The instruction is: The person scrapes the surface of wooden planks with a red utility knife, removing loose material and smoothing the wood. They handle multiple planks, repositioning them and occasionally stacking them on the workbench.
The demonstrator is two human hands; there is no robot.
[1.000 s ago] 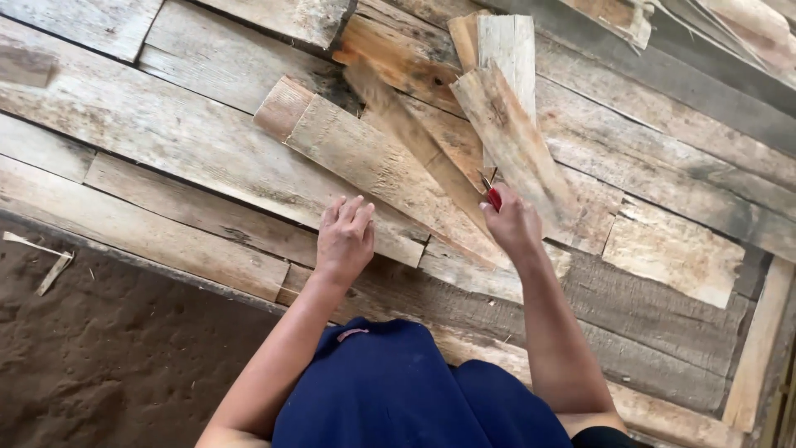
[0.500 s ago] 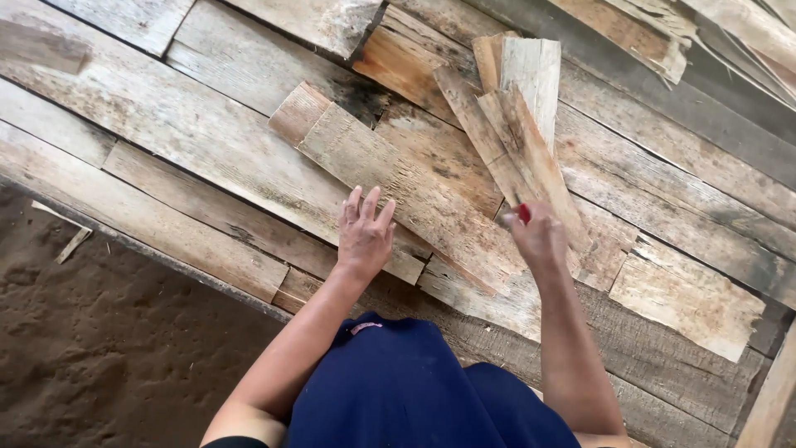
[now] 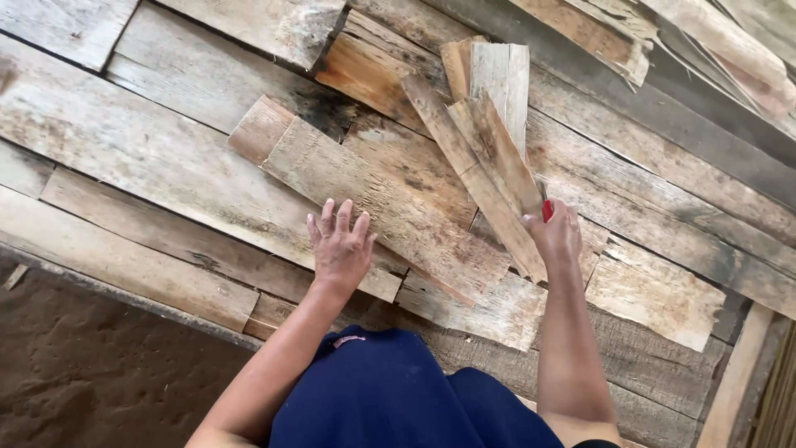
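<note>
My left hand [image 3: 339,245] lies flat, fingers spread, on a wide weathered wood slab [image 3: 373,199] that runs diagonally over the plank floor. My right hand [image 3: 554,235] is closed around a small red-handled tool [image 3: 547,210], of which only the red end shows. It rests against the lower end of two narrow wood strips [image 3: 489,166] that lie stacked and slanted over the slab's right side. A pale short board [image 3: 500,83] sits behind those strips.
Rough grey planks [image 3: 166,149] form the platform under everything. Its edge [image 3: 124,303] drops to brown dirt ground [image 3: 99,373] at lower left. More loose boards [image 3: 663,290] lie right, and a pile of slats [image 3: 713,50] sits at top right. My blue-clad knees [image 3: 398,398] fill the bottom.
The narrow strips have swung from lying spread apart to lying close together and steeper. My right hand followed their lower end rightward. My left hand stayed pressed on the wide slab.
</note>
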